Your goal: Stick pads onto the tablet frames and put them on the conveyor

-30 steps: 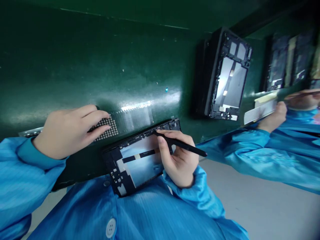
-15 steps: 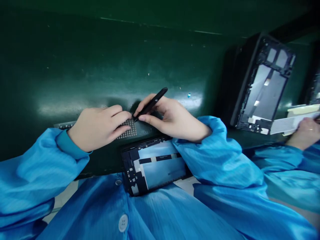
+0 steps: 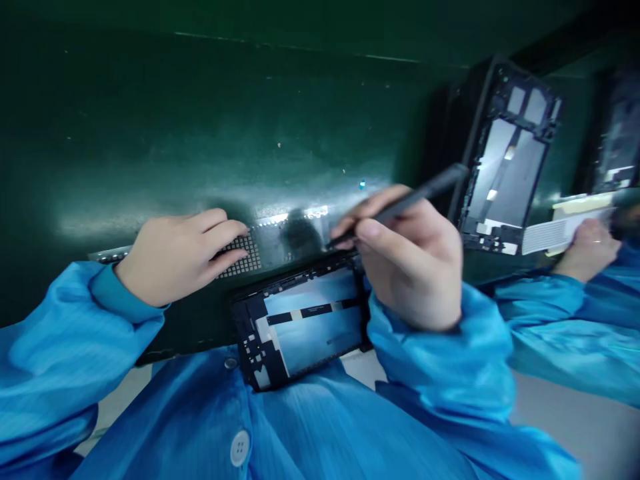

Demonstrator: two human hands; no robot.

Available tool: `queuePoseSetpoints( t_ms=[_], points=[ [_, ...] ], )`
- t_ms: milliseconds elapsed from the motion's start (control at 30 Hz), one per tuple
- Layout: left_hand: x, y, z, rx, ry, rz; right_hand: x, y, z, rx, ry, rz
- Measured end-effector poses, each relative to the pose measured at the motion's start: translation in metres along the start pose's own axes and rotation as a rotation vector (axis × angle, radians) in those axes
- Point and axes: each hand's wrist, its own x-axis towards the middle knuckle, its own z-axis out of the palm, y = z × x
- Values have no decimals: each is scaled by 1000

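Observation:
My left hand (image 3: 185, 250) lies over a clear strip (image 3: 275, 243) with a grid of small dark square pads (image 3: 247, 257). Its fingers are curled, thumb and fingertips pressing on the sheet. In my right hand (image 3: 415, 260) is a slim black tool (image 3: 425, 190) that looks like tweezers, pinched between thumb and fingers. The tool's tip points down left, near the upper right edge of an opened phone housing (image 3: 320, 343). Whether the tip carries anything is too blurred to see. The housing sits tilted at the table edge, against my blue smock.
A stack of phone housings (image 3: 513, 167) stands to the right on the dark green table (image 3: 200, 133). Beside it, a co-worker's hand (image 3: 590, 247) holds a white striped sheet (image 3: 550, 233). A tiny blue scrap (image 3: 363, 183) lies behind my right hand.
My right hand with the black tool has moved right, from the pad grid to above the phone housing's right end. My left hand stays on the sheet. The whole view has shifted slightly.

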Motion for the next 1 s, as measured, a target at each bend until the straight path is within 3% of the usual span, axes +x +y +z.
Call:
queuePoseSetpoints(
  t_ms=[100,167,300,500,600,700,767,900,933,1000],
  points=[
    [-2,-2,1,-22,27,-5,-52,15,-4,-132,446,-104],
    [-3,-3,2,-16,43,-11,-73,30,0,-174,571,-132],
    [-5,-6,2,-3,74,-9,-81,48,10,-172,529,-200],
    [-3,-4,-1,-65,70,-40,-79,50,9,-245,486,-216],
    [-3,-3,-1,-56,58,-51,-82,36,0,-381,384,-269],
    [-3,-4,0,-70,76,-49,-70,8,-7,-462,251,-191],
    [-3,-5,1,-90,69,-46,-47,-7,-6,-412,105,-150],
    [0,-3,-1,-73,33,-49,16,-9,15,-261,-379,-175],
    [0,-2,-1,-58,27,-47,28,-6,21,-220,-443,-165],
    [1,0,-2,-31,19,-33,36,-1,29,-159,-436,-140]
  ],
)
